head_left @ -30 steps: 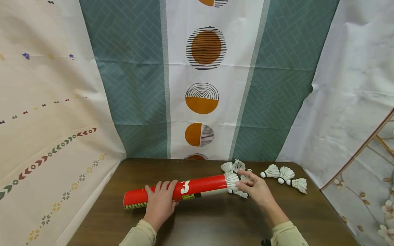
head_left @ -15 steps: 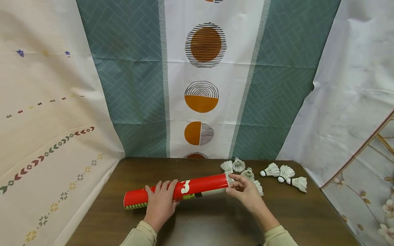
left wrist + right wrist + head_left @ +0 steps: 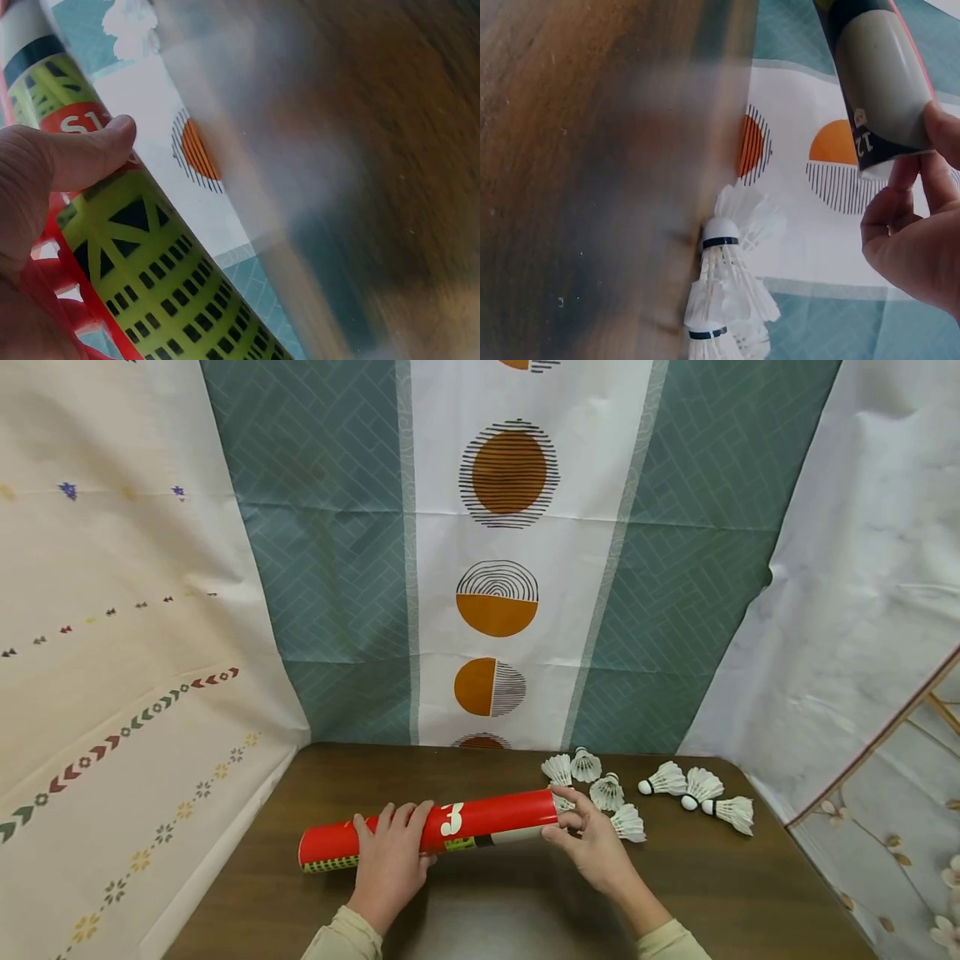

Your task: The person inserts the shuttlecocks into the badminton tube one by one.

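A long red shuttlecock tube lies slantwise before me, its right end raised. My left hand grips its left half; in the left wrist view the thumb presses the green, black-patterned side. My right hand is at the tube's right mouth, one finger along the upper rim and the thumb apart below. In the right wrist view, bent fingers reach the mouth, where a white edge shows. The tube's inside is hidden.
White feather shuttlecocks lie on the brown table: several behind the right hand, among them one near the back and one close by, and a group of three further right. Patterned cloths hang behind and at the sides.
A shuttlecock whose feathers stuck out of the tube's mouth has gone in. My right hand has moved left to the rim. The left hand keeps its grip.
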Available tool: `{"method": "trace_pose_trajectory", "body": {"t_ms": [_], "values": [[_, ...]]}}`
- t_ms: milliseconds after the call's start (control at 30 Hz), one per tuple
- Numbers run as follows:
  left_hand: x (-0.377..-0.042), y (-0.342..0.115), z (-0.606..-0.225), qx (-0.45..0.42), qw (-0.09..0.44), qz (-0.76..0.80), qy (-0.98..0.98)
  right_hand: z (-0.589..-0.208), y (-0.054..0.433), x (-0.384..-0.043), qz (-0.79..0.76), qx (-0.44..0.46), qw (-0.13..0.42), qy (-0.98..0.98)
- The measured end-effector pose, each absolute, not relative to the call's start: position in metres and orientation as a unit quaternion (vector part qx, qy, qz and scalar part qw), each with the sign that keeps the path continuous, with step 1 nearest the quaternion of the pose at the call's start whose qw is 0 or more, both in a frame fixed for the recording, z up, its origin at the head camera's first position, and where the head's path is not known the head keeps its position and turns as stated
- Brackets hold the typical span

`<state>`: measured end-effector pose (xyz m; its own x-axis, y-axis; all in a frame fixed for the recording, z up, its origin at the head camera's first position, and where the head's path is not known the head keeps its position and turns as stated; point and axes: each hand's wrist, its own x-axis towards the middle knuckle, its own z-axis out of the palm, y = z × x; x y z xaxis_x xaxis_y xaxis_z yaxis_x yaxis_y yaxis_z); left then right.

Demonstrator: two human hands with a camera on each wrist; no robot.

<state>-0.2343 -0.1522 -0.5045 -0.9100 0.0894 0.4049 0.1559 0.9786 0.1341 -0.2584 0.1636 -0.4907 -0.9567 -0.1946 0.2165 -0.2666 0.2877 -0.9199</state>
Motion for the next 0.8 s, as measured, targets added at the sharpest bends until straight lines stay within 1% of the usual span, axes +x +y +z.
{"method": "trace_pose_trajectory", "body": {"t_ms": [267,500,800], "values": [[-0.236,-0.147,-0.502,-0.063,0.207,-0.093,-0.972,-0.489,0.167,-0.257,0.6,0.147,0.017,-0.786],[-0.234,-0.144,-0.503,-0.04,0.236,-0.103,-0.965,-0.489,0.166,-0.254,0.608,0.137,0.005,-0.782],[-0.235,-0.138,-0.509,-0.029,0.266,-0.121,-0.956,-0.489,0.169,-0.252,0.619,0.117,0.014,-0.776]]}}
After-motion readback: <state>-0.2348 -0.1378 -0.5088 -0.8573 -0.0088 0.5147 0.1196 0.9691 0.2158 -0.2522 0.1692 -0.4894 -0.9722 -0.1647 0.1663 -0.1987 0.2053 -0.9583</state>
